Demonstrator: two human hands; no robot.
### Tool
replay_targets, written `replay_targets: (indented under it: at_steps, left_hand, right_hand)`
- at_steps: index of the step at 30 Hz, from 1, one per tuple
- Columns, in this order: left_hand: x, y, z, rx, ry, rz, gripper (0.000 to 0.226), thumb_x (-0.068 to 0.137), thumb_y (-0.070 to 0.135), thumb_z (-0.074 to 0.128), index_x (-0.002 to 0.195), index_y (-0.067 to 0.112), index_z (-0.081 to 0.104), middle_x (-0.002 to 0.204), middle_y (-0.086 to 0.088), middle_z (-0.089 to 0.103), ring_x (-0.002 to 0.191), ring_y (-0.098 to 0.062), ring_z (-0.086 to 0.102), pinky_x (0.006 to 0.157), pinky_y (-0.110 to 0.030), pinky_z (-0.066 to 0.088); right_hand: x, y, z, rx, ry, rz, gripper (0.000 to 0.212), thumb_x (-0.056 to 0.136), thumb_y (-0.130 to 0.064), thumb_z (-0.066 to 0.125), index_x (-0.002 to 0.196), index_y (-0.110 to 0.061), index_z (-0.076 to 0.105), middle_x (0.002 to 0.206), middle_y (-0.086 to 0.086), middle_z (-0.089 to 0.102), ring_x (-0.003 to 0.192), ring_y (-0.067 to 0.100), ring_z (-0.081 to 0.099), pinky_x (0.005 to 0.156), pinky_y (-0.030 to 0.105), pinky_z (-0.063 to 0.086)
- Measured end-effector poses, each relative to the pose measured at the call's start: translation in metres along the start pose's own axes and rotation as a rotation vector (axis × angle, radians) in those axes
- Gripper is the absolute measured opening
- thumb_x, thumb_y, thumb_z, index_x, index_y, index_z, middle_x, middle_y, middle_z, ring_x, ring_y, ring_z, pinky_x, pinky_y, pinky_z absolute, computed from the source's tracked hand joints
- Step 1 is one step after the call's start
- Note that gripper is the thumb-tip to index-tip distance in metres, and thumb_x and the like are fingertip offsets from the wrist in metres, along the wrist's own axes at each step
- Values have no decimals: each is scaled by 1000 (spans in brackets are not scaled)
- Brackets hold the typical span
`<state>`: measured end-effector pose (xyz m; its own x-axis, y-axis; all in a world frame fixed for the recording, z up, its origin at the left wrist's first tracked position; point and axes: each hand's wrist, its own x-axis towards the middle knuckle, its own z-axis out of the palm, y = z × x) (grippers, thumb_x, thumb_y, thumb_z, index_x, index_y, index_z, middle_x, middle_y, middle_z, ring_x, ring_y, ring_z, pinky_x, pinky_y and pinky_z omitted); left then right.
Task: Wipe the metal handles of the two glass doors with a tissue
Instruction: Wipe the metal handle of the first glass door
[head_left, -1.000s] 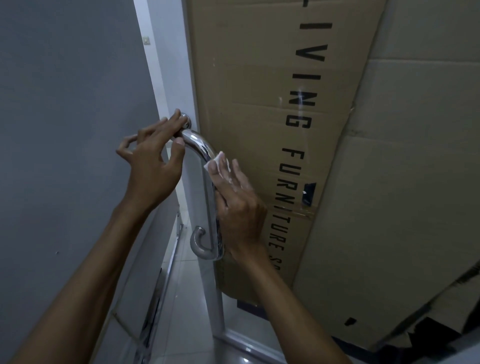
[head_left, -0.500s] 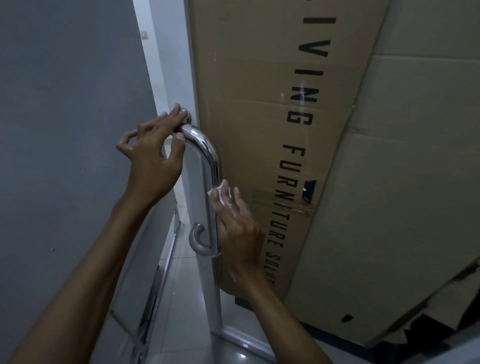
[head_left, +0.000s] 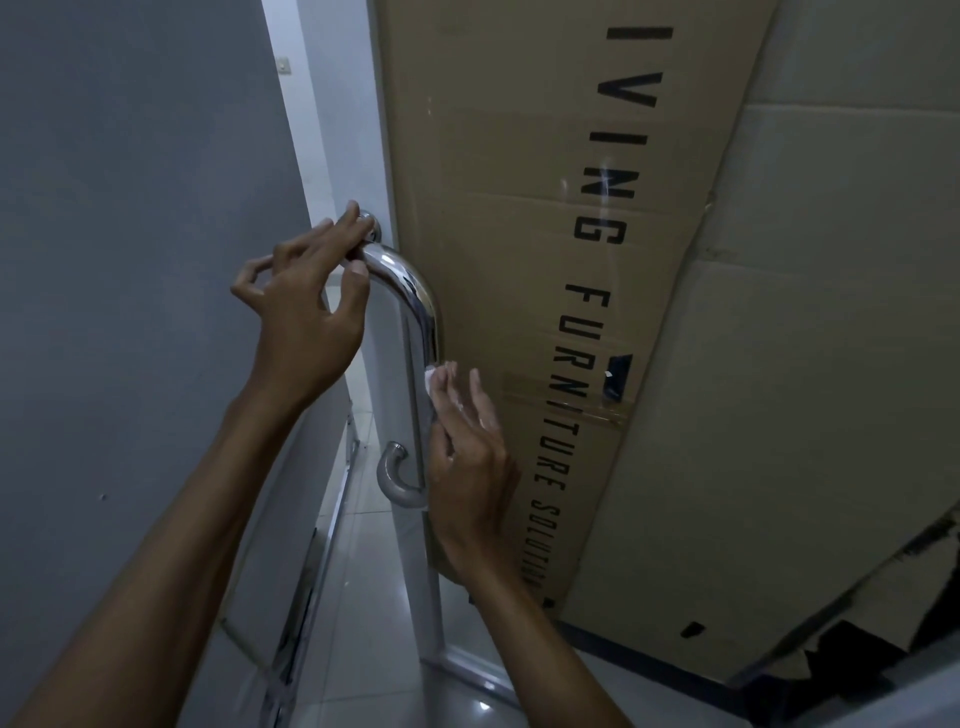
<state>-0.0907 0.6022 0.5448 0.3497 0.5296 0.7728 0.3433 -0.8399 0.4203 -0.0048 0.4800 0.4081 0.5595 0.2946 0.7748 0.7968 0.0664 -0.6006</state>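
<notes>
A chrome metal handle (head_left: 415, 291) curves out from the glass door (head_left: 400, 545) and runs down to a lower bend (head_left: 392, 475). My left hand (head_left: 306, 317) pinches the handle's top end between thumb and fingers, next to its mount. My right hand (head_left: 467, 457) lies along the middle of the vertical bar, fingers straight and slightly spread. It presses a white tissue (head_left: 430, 378) against the metal. Only a small edge of the tissue shows beside the fingertips; the thumb is hidden. No second door handle is in view.
A big cardboard box (head_left: 498, 208) with black lettering leans behind the glass, with another cardboard sheet (head_left: 779, 415) to its right. A grey wall (head_left: 130, 208) fills the left side. A metal floor rail (head_left: 301, 623) and pale floor tiles (head_left: 363, 597) lie below.
My right hand slid the tissue down the bar from just under the upper bend to the middle, then stayed about there. My left hand has kept its place at the top.
</notes>
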Motion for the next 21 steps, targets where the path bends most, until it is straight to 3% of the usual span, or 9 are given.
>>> replay_targets:
  at_steps: [3, 8, 12, 15, 21]
  left_hand:
    - [0, 1, 0, -2, 2, 3, 45, 105, 32, 46, 150, 38, 52, 158, 21, 45, 148, -1, 37, 115, -48, 16]
    - [0, -1, 1, -5, 6, 11, 45, 106, 30, 47, 150, 37, 53, 159, 19, 46, 148, -2, 38, 112, -41, 15]
    - [0, -2, 0, 3, 4, 10, 46, 105, 30, 46, 150, 37, 53, 158, 21, 44, 147, 1, 37, 113, -41, 14]
    - [1, -3, 0, 3, -3, 15, 47, 104, 30, 47, 150, 38, 53, 156, 26, 42, 143, 7, 34, 112, -41, 15]
    - [0, -3, 1, 2, 7, 17, 47, 104, 28, 48, 150, 37, 54, 156, 25, 43, 144, 5, 36, 109, -33, 14]
  right_hand:
    - [-9, -5, 7, 8, 23, 67, 46, 101, -5, 57, 143, -25, 59, 143, -7, 57, 147, 19, 44, 108, 49, 53]
    - [-25, -8, 9, 25, 52, 212, 48, 98, 0, 67, 139, -26, 65, 144, -15, 47, 142, 18, 49, 98, 50, 59]
    - [-40, -10, 17, 71, 28, 249, 46, 102, -6, 61, 143, -27, 60, 151, -10, 53, 146, -2, 39, 107, 43, 54]
    - [-36, -11, 18, 71, 54, 288, 42, 102, -12, 56, 141, -27, 63, 149, -13, 51, 145, 2, 42, 104, 45, 56]
    - [-44, -4, 17, 39, 68, 281, 47, 99, -5, 66, 138, -31, 64, 146, -15, 51, 142, 6, 44, 103, 50, 56]
